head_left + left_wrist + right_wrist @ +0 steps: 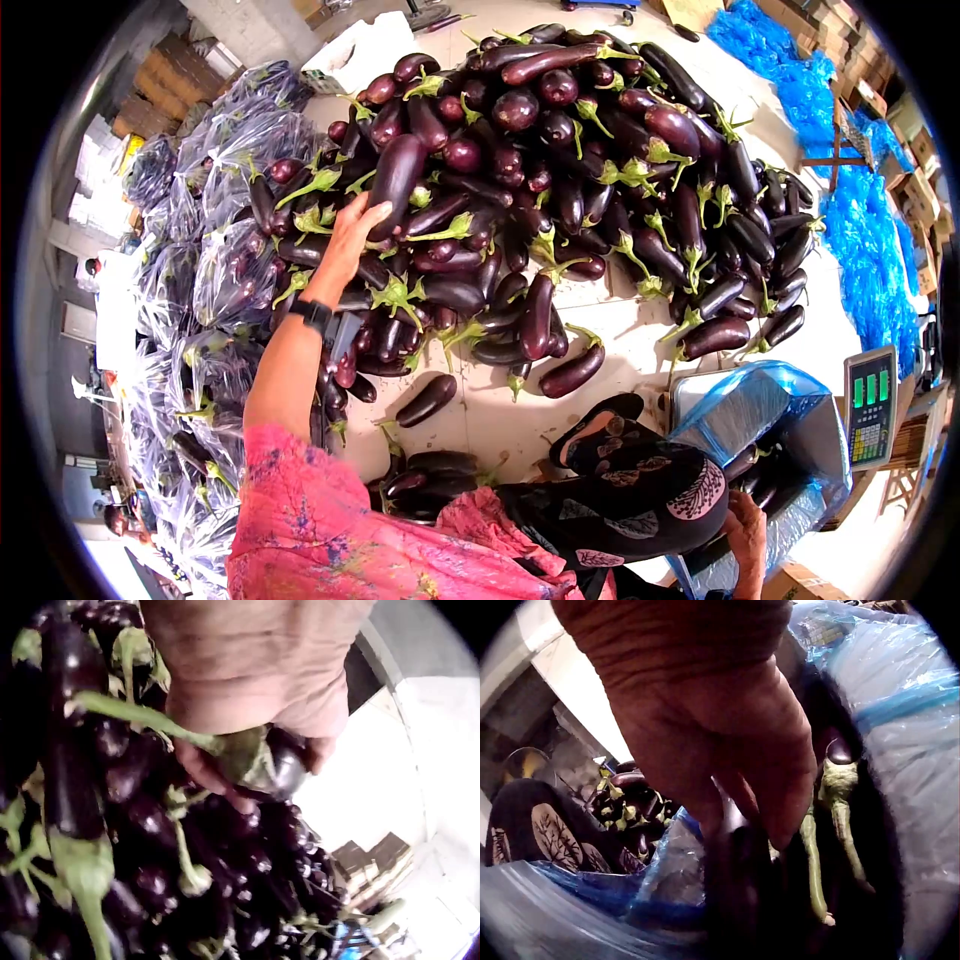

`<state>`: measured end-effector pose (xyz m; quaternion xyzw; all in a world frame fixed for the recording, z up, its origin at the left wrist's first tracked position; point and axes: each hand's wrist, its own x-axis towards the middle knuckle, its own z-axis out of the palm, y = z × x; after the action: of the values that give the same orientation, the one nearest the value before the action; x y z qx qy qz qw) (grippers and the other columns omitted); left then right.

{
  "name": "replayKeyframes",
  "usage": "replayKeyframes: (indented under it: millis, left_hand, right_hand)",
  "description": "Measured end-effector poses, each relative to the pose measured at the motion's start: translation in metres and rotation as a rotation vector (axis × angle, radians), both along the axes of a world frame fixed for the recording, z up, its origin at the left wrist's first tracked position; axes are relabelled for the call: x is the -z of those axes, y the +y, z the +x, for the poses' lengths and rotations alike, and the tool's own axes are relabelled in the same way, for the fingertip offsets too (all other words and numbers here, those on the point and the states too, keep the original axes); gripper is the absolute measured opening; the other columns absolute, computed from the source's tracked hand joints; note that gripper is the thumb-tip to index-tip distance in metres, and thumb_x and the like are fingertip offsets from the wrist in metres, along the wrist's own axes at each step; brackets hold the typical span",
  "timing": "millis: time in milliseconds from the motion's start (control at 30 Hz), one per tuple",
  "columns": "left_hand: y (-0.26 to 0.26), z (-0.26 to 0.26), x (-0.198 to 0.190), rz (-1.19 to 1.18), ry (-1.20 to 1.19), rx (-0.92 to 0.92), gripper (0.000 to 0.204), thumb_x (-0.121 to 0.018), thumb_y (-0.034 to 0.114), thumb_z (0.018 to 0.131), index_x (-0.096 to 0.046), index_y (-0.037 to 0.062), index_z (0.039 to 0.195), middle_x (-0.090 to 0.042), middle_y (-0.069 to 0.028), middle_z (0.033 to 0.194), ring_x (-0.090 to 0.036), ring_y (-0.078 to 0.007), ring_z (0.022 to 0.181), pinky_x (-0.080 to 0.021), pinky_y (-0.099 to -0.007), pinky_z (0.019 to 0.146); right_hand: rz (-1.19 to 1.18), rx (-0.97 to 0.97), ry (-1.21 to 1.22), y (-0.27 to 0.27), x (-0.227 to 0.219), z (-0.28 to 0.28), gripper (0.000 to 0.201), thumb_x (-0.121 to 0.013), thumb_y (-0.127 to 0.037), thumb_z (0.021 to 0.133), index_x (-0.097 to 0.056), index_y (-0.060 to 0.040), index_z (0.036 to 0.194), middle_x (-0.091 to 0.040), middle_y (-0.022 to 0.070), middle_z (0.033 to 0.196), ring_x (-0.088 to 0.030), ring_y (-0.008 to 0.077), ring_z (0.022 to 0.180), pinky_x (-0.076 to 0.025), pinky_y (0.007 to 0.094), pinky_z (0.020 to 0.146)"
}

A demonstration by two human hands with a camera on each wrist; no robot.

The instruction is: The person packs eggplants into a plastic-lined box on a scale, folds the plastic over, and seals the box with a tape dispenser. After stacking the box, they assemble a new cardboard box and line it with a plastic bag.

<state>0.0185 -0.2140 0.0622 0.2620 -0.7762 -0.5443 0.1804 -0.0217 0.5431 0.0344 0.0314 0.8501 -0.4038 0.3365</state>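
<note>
My left hand (pixel 347 240) grips a large dark eggplant (pixel 397 185) above the left part of a big pile of eggplants (pixel 560 200). In the left wrist view its green cap and stem (pixel 244 759) poke out under the palm, with the fingers curled round it. At the lower right, my right hand (pixel 727 735) reaches down into a crate lined with a blue plastic bag (pixel 667 859). Its fingers hold another eggplant (pixel 731 814), whose lower part fades into shadow. Eggplants with green stems (pixel 841 791) lie beside that hand inside the bag.
Clear bags packed with eggplants (pixel 240 240) line the left side. A scale display (pixel 870 405) stands right of the crate, and blue plastic film (pixel 868 260) hangs behind it. A white crate (pixel 360 55) sits at the back left. My knee in patterned black cloth (pixel 640 490) is beside the crate.
</note>
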Motion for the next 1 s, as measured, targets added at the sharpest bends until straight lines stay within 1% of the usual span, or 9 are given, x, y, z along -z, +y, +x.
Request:
replayKeyframes:
  millis: [100, 200, 333, 467, 633, 667, 767, 933, 1000]
  left_hand:
    - [0.046, 0.014, -0.011, 0.769, 0.228, 0.138, 0.045, -0.052, 0.038, 0.102, -0.059, -0.0016, 0.122, -0.071, -0.0188, 0.099, -0.071, -0.0242, 0.079, -0.057, -0.0322, 0.065]
    - [0.087, 0.013, -0.005, 1.064, 0.286, 0.288, 0.076, -0.048, 0.063, 0.098, -0.053, -0.0054, 0.13, -0.069, -0.0193, 0.097, -0.065, -0.0262, 0.07, -0.052, -0.0368, 0.065]
    - [0.135, -0.009, -0.019, 1.071, 0.23, 0.424, 0.086, -0.069, 0.055, 0.087, -0.044, -0.0087, 0.139, -0.063, -0.0281, 0.121, -0.069, -0.0388, 0.102, -0.057, -0.051, 0.094]
    - [0.164, -0.039, -0.023, 1.243, 0.241, 0.739, 0.081, -0.074, 0.048, 0.084, -0.047, -0.0082, 0.136, -0.065, -0.0284, 0.117, -0.07, -0.0331, 0.096, -0.057, -0.0427, 0.09]
    - [0.22, -0.061, -0.041, 0.885, 0.141, 0.693, 0.075, -0.076, 0.042, 0.08, -0.053, -0.0095, 0.13, -0.068, -0.0255, 0.113, -0.072, -0.0328, 0.095, -0.058, -0.0426, 0.09]
    - [0.233, -0.067, -0.049, 0.75, 0.037, 0.688, 0.089, -0.082, 0.053, 0.072, -0.054, -0.0085, 0.13, -0.067, -0.0224, 0.115, -0.071, -0.0285, 0.093, -0.057, -0.0406, 0.089]
    - [0.282, -0.096, -0.073, 0.426, -0.009, 0.888, 0.09, -0.078, 0.046, 0.066, -0.052, -0.0063, 0.135, -0.067, -0.0197, 0.118, -0.07, -0.0258, 0.101, -0.055, -0.0379, 0.094]
    - [0.397, -0.147, -0.124, -0.154, 0.099, 1.537, 0.078, -0.083, 0.025, 0.066, -0.056, -0.0044, 0.133, -0.067, -0.0134, 0.12, -0.067, -0.0224, 0.107, -0.05, -0.0333, 0.098]
    - [0.448, -0.162, -0.126, -0.401, 0.376, 1.845, 0.069, -0.082, 0.027, 0.067, -0.062, -0.0032, 0.126, -0.069, -0.017, 0.111, -0.068, -0.0284, 0.1, -0.052, -0.0363, 0.092]
  right_hand:
    - [-0.044, -0.036, 0.056, -0.005, 0.002, -0.003, 0.044, -0.067, -0.007, 0.087, -0.058, 0.0083, 0.127, -0.073, 0.0197, 0.105, -0.07, 0.0222, 0.091, -0.054, 0.0326, 0.082]
    - [-0.04, -0.062, 0.1, -0.017, -0.01, -0.001, 0.045, -0.069, -0.01, 0.086, -0.059, 0.0075, 0.126, -0.073, 0.0195, 0.1, -0.07, 0.0217, 0.088, -0.054, 0.0326, 0.079]
    - [0.042, -0.116, 0.136, -0.013, -0.022, 0.008, 0.044, -0.071, -0.011, 0.085, -0.06, 0.0073, 0.124, -0.073, 0.0191, 0.093, -0.07, 0.0218, 0.085, -0.054, 0.0337, 0.075]
    - [0.081, -0.153, 0.179, -0.018, -0.033, 0.009, 0.042, -0.071, -0.01, 0.084, -0.061, 0.0069, 0.121, -0.071, 0.0195, 0.088, -0.07, 0.0249, 0.079, -0.053, 0.0346, 0.071]
    - [0.08, -0.298, 0.473, -0.007, -0.025, 0.005, 0.043, -0.072, -0.023, 0.089, -0.063, 0.0033, 0.121, -0.07, 0.0214, 0.094, -0.068, 0.0269, 0.082, -0.054, 0.0372, 0.075]
    - [0.156, -0.23, 0.348, -0.019, -0.052, -0.003, 0.043, -0.071, -0.026, 0.09, -0.063, 0.0025, 0.121, -0.069, 0.0196, 0.094, -0.067, 0.0245, 0.084, -0.054, 0.0365, 0.077]
    - [-0.187, 0.098, 0.236, -0.015, -0.079, -0.022, 0.05, -0.066, -0.038, 0.097, -0.06, -0.0003, 0.13, -0.071, 0.0126, 0.105, -0.066, 0.0206, 0.094, -0.053, 0.0326, 0.08]
    - [-0.467, 0.198, 0.347, -0.021, -0.15, -0.025, 0.072, -0.065, -0.051, 0.093, -0.053, 0.0023, 0.139, -0.065, 0.0137, 0.126, -0.063, 0.0197, 0.111, -0.05, 0.0327, 0.095]
    - [-0.506, 0.14, 0.246, -0.023, -0.176, -0.018, 0.092, -0.083, -0.052, 0.076, -0.05, 0.0018, 0.143, -0.064, 0.0138, 0.128, -0.059, 0.0228, 0.122, -0.044, 0.0365, 0.105]
